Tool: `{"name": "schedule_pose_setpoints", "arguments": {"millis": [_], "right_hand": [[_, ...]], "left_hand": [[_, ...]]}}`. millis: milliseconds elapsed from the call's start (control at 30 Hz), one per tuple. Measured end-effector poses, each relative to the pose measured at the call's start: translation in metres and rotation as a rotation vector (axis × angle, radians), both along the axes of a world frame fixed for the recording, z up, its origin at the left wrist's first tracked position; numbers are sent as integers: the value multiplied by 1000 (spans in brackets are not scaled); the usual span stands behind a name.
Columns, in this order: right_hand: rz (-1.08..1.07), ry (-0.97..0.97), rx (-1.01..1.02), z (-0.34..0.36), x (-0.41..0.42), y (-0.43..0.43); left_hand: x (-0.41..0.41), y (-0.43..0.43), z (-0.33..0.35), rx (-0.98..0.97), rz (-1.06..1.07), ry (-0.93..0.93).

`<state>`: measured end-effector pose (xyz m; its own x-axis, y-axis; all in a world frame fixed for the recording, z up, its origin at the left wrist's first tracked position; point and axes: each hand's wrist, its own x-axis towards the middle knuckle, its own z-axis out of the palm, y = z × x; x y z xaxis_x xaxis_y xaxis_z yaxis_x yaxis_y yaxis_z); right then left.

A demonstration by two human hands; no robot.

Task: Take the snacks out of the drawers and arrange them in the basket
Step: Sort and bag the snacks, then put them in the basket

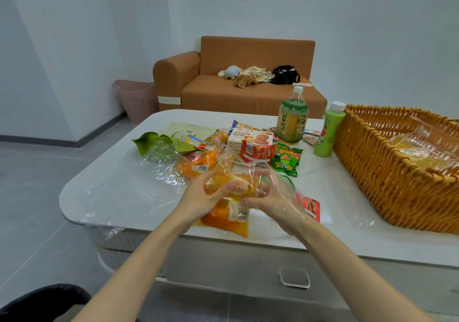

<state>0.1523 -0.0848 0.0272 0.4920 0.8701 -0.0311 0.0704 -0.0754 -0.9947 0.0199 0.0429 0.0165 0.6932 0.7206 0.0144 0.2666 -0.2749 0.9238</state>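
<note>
Both hands meet over the white table's front edge. My left hand [198,195] and my right hand [273,197] grip a clear-wrapped orange bread pack [231,185] from either side. Under it lies a second orange bread pack [226,218]. Behind them a heap of snacks spreads out: a biscuit box [249,139], a red packet [257,153], a green packet [285,159] and a green pouch [159,144]. A woven orange basket [387,172] stands at the right, with clear-wrapped packs inside it. A small red packet [310,207] lies by my right wrist.
A tall tea bottle [293,118] and a green bottle [329,130] stand between the snacks and the basket. The table [119,197] has a closed drawer with a clear handle [294,277] below its front. An orange sofa [248,83] and a pink bin [137,99] are behind.
</note>
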Motion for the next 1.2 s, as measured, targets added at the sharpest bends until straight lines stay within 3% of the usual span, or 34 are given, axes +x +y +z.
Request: {"name": "schedule_pose_setpoints", "arguments": {"millis": [200,333,467,700,867,1100,1200], "right_hand": [[28,-8,-4,8,4,0],[118,38,14,10,8,-1],[72,51,55,10,8,-2],[82,-186,-52,12,6,-7],[164,-236,-151,11,1,-8],[123,-276,-127,5,-4,-1],[263,-254,-178,10,1,-4]], "left_hand": [[3,-2,3,-257,55,-170],[6,-5,9,-392,93,-218],[5,-9,12,-485,68,-223],[6,-18,9,-486,92,-267],[3,-14,2,-489,203,-280],[-8,-8,7,-533,243,-287],[-16,-5,9,-544,278,-237]]}}
